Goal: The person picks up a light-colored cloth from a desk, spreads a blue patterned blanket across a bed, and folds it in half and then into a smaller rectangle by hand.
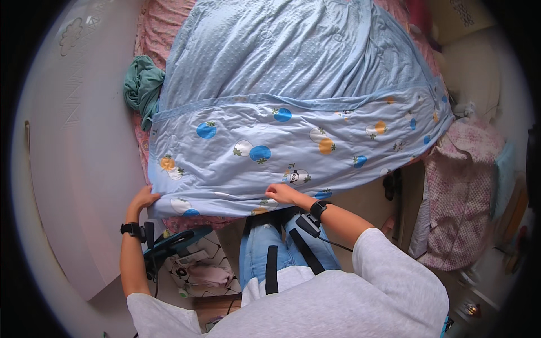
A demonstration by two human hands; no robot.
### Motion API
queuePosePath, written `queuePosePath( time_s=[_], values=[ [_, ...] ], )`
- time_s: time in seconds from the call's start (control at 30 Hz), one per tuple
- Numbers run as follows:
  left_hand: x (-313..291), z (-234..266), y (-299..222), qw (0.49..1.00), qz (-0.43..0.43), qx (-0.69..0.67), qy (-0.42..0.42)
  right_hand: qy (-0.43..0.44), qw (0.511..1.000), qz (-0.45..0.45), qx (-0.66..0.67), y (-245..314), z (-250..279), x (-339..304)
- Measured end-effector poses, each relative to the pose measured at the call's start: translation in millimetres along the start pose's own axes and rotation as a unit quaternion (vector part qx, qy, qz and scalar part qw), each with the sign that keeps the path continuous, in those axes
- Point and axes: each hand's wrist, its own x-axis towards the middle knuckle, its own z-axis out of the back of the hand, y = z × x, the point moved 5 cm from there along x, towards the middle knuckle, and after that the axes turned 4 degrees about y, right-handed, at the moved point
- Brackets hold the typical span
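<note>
A light blue blanket [225,135] lies spread over a bed. Its far part is plain with a dotted texture; the near part is folded over and shows pineapples, blue and orange rounds and a panda. At the near left corner my left hand [145,198] grips the blanket's edge, some fingertips hidden by the cloth. My right hand [282,194] is closed on the cloth near the middle of the front edge, its fingers curled in a pinch. Wrinkles run across the printed part between and beyond the hands.
A pink patterned sheet [155,25] shows under the blanket. Bunched green cloth [142,84] lies at the left edge, beside a white panel [79,169]. A pink-and-white quilted cover [465,197] stands at right. Below left is a small table [222,284] with things on it.
</note>
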Motion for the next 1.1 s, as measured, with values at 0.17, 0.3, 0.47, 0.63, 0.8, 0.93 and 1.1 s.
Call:
queuePosePath(
  time_s=[0.17,0.3,0.47,0.63,0.8,0.93,1.1],
  values=[
    [-9,-35,-208,0.962,-0.267,-0.023,-0.04,0.08,0.922,0.01,0.38,130,33,-22],
    [-30,-94,-274,0.934,-0.344,0.091,0.038,0.068,0.89,-0.047,0.449,152,42,-2],
    [-35,-113,-271,0.944,-0.288,-0.116,0.107,0.009,0.913,-0.11,0.392,106,50,17],
    [10,-105,-210,0.949,-0.146,-0.257,-0.109,-0.049,0.997,0.056,0.023,99,31,25],
    [32,-113,-218,0.977,-0.043,-0.154,-0.14,0.031,0.98,0.15,-0.13,117,-7,17],
    [33,-116,-213,0.971,0.005,-0.189,-0.145,0.071,0.975,0.199,-0.076,133,-5,6],
    [39,-122,-166,0.909,0.002,-0.305,-0.284,0.175,0.96,0.125,0.18,126,7,12]
  ],
)
